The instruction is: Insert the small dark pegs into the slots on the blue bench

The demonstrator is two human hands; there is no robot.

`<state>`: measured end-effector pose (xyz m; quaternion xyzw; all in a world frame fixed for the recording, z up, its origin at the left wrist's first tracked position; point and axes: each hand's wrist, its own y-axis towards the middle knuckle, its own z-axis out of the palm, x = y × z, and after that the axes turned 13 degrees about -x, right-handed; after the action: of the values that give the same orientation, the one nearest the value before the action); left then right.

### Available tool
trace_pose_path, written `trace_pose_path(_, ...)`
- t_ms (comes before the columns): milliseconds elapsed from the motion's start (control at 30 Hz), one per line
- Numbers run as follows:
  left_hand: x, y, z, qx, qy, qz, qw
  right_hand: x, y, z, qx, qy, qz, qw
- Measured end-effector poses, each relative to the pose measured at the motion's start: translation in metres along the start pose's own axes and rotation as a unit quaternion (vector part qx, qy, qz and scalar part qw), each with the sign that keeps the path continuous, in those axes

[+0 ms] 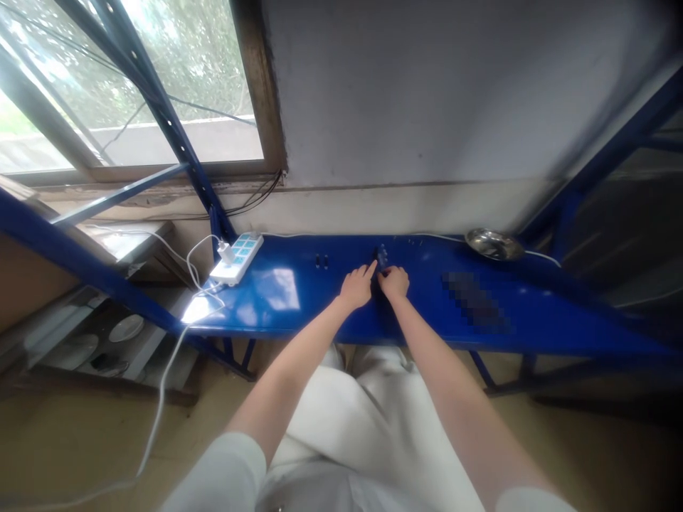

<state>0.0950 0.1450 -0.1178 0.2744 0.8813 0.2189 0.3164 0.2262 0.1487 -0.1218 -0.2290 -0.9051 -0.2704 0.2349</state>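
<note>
My left hand (356, 286) is over the blue table, its index finger stretched out to a small bluish, knobbly strip-like piece (382, 257). The other left fingers spread slightly and no held object shows in them. Close beside it, my right hand (395, 282) has its thumb and fingers pinched at the near end of that piece. What kind of piece it is I cannot make out; the fingers partly hide it. To the left, two small dark pieces with light ends (321, 262) lie side by side on the table.
A white power strip (237, 259) with a plugged-in white cable stands at the table's left end. A shiny metal bowl (494, 244) sits at the back right, near several tiny bits (415, 242). A pixelated dark patch (477, 302) covers something on the right. Blue uprights (184, 146) flank the table (427, 313).
</note>
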Motion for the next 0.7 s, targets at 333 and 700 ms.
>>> trace_pose_path(333, -0.013, 0.013, 0.009, 0.024, 0.03, -0.019, 0.999, 0.005, -0.002, 0.002, -0.015, -0.008, 0.009, 1.0)
trace_pose_path(700, -0.017, 0.02, 0.002, -0.032, 0.006, -0.124, 0.992, 0.005, -0.004, 0.003, -0.026, -0.012, 0.008, 1.0)
